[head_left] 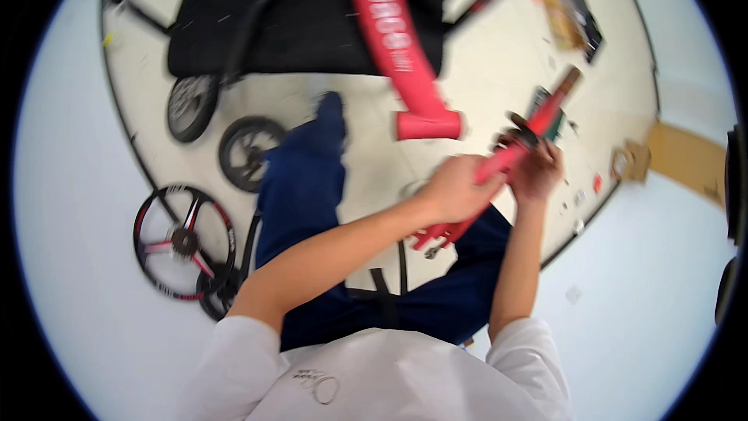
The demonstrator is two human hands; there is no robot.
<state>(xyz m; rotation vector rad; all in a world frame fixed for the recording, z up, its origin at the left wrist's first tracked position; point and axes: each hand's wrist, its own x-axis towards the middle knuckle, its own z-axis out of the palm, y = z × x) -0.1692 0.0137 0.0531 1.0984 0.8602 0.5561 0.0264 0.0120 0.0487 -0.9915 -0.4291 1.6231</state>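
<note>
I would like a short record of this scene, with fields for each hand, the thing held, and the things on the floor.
left hand: gripped around the red bicycle part
right hand: holds the same part higher up
held thing: red bicycle part, long, tilted, blurred
floor, left: spoked wheel with red spokes, two small black wheels
floor, ahead: red bicycle frame, black mat
posture: seated, legs in blue trousers
</note>
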